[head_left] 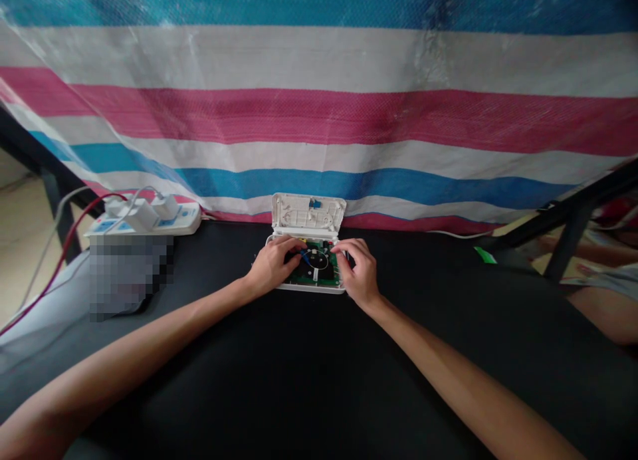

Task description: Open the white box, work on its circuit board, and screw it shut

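Note:
An opened white plastic box point(310, 289) stands on the black tabletop, its hinged lid point(308, 212) raised at the back. Inside lie a green circuit board point(333, 271), a round black part and a looped thin white cable point(326, 262) with a blue end point(306, 254). My left hand point(273, 260) reaches over the box's left side, thumb and forefinger closed at the blue end. At the right side, my right hand point(359, 270) has bent fingers, with forefinger and thumb close together near the cable loop. Whatever its fingertips hold is too small to make out.
A white power strip point(187, 219) with plugs and cables sits at the back left, beside a blurred-out dark object point(130, 274). A striped plastic sheet point(319, 114) hangs behind the table. A small green piece point(484, 254) lies right. Another person's limb point(605, 312) shows far right.

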`<state>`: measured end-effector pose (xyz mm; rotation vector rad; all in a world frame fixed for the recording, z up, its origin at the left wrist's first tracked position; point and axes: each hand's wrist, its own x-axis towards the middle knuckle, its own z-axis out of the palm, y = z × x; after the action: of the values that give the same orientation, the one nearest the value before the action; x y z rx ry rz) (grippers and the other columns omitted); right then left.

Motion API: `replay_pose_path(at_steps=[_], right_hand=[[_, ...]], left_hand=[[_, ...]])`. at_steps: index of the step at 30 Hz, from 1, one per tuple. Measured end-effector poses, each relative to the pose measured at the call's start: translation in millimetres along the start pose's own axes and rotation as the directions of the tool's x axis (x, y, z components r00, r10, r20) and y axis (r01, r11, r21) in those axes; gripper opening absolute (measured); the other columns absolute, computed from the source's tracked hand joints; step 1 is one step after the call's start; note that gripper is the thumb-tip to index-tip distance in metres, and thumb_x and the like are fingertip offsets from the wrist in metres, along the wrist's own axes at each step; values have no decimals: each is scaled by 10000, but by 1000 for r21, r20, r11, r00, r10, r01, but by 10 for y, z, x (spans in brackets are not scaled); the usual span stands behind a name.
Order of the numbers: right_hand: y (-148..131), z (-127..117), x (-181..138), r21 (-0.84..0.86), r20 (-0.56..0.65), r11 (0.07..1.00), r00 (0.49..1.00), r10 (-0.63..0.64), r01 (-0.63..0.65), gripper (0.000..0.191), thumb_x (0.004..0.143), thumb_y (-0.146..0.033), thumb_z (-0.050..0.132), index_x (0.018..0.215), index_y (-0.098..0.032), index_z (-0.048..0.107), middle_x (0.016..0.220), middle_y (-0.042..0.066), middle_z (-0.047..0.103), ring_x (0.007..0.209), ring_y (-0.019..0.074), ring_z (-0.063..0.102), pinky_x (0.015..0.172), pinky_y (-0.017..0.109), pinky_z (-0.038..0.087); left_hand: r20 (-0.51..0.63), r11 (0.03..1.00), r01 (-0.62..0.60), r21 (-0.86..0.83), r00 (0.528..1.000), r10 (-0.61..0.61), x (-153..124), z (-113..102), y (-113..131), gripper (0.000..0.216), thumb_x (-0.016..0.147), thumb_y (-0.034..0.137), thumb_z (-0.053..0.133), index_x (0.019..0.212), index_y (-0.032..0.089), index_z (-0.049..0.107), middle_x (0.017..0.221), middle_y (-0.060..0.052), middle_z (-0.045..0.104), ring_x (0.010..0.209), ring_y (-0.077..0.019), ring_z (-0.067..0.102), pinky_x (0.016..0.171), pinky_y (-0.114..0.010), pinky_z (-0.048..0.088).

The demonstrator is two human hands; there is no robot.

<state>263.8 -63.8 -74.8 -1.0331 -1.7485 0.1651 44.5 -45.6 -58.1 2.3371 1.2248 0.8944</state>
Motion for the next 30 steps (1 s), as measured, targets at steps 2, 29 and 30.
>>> replay_pose_path(at_steps=[2,29,30], right_hand=[[1,1,0,2,-1,1000,1000,-9,9,174,902,-146,501,819,-223,633,845,53,666,874,237,599,801,400,477],[14,0,-1,-3,-37,1000,999,5,-5,153,926,-175,500,847,-229,619,841,48,659,852,235,600,787,403,470],[14,0,-1,-4,-38,1000,999,5,-5,154,926,-178,499,844,-230,618,838,48,659,850,236,600,786,403,470]], left_hand=[[1,1000,13,7,1000,-13,1,5,-2,211,866,135,584,1044,207,670,1007,-44,684,915,-194,643,841,-342,522],[7,998,47,31,999,-47,-2,15,-14,229,851,141,594,1061,207,656,1004,-49,685,918,-202,641,844,-360,521],[6,998,47,31,999,-47,-2,16,-14,230,850,138,594,1061,206,655,1005,-49,686,920,-203,642,847,-362,520]])
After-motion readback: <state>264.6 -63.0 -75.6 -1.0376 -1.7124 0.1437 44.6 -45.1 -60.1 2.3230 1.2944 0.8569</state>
